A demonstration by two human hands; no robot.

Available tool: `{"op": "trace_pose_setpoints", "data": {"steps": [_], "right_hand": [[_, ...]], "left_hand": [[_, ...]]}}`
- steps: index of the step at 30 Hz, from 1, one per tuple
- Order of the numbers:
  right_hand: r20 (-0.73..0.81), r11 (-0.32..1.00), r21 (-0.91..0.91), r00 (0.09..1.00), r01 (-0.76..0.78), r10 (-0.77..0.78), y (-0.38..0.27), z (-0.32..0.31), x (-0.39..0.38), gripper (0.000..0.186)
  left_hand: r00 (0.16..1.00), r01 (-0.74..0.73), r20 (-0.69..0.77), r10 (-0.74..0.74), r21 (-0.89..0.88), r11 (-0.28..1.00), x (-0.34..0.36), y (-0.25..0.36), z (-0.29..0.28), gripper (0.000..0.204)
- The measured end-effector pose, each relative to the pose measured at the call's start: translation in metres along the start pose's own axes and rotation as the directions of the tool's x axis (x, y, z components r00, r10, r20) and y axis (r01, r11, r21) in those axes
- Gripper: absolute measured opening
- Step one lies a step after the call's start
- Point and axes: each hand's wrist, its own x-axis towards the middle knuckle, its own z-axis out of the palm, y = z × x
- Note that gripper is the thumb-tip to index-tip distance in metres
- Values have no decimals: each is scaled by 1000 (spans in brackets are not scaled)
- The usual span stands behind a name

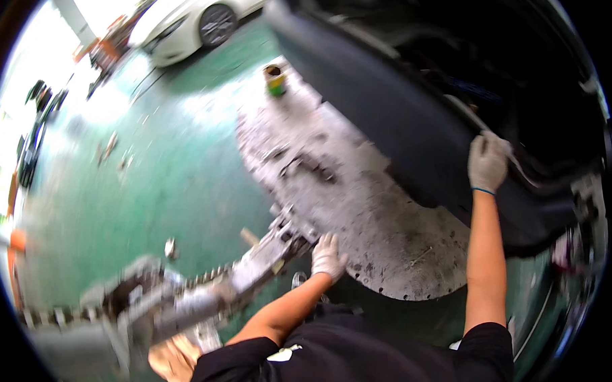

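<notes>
The right arm stretches nearly straight forward from the lower edge, its gloved right hand (488, 162) placed on the lip (466, 112) of an open, dark-lined car compartment. Its fingers bend over that lip; how firmly they grip cannot be told. The dark grey car body panel (377, 104) slants across the right side, above a round-edged grey metal platform (367, 209) with holes along its rim.

The left arm angles forward and inward, elbow bent. The gloved left hand (329, 257) is open, fingers extended, holding nothing visible, just beside the end of a heavy metal beam (255, 270); contact is unclear.

On the platform's far part stands a can (274, 81) with a yellow-and-green label, its print too blurred to read. The black shirt (366, 357) bears a small white mark (285, 354), also illegible.
</notes>
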Motion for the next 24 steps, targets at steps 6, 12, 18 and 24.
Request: {"op": "trace_pose_setpoints", "data": {"steps": [6,12,18,24], "right_hand": [[153,995,-97,988,19,-4,44,24,-8,33],[285,995,-96,959,31,-2,33,34,-17,53],[39,996,86,999,-24,21,33,16,-55,43],[535,691,666,826,-282,-178,-175,-14,-294,18]], "left_hand": [[461,822,307,-833,207,531,-278,-186,-48,65],[41,979,43,-998,-201,32,-605,-224,-41,66],[-209,873,248,-946,-388,-294,-653,-152,44,68],[-293,783,451,-843,-392,-482,-673,-141,103,73]]}}
